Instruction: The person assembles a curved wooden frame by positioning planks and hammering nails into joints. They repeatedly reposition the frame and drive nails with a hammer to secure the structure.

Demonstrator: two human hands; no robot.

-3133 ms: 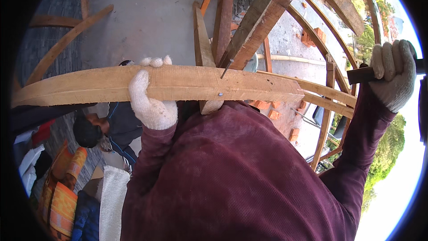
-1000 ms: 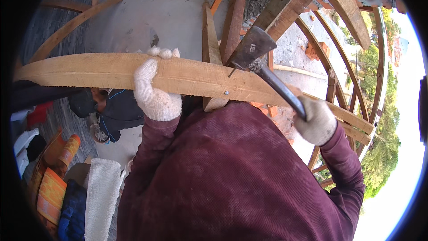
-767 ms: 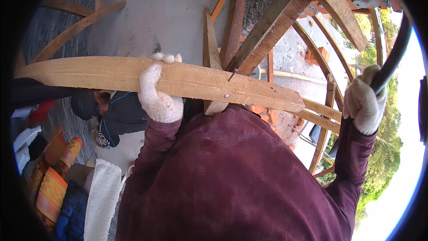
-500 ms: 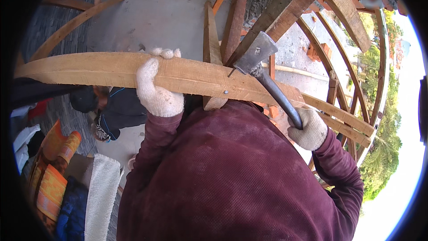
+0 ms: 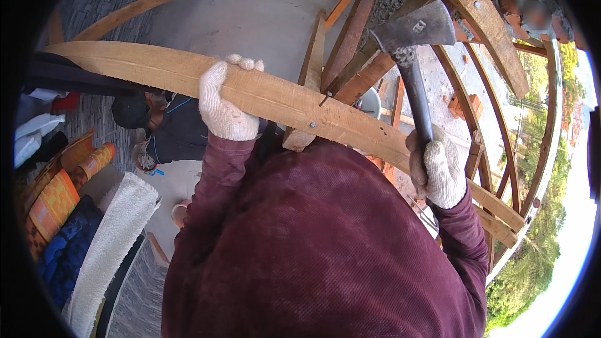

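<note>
A long wooden beam [image 5: 275, 95] runs across in front of me, sloping down to the right. My left hand [image 5: 229, 101], in a white knit glove, is closed around it, fingers over the far edge. In my right hand [image 5: 442, 166], also gloved, is the dark metal handle of a hatchet [image 5: 418, 32]. The hatchet's head is raised above the beam, apart from it. A nail [image 5: 325, 98] sticks up from the beam between my hands, beside a bolt head [image 5: 312, 125]. A wooden post [image 5: 308, 81] crosses under the beam there.
Other timbers [image 5: 474, 15] and curved rafters [image 5: 494, 106] stand at the right. Below left, another person [image 5: 178, 128] in dark clothes is on the lower level, near orange roll-like bundles [image 5: 56, 197] and a white fleecy cloth [image 5: 119, 238]. A bucket [image 5: 369, 101] shows behind the beam.
My right hand has lifted the hatchet up and to the right, off from beside the nail. My left hand keeps its hold on the beam. The view has shifted slightly.
</note>
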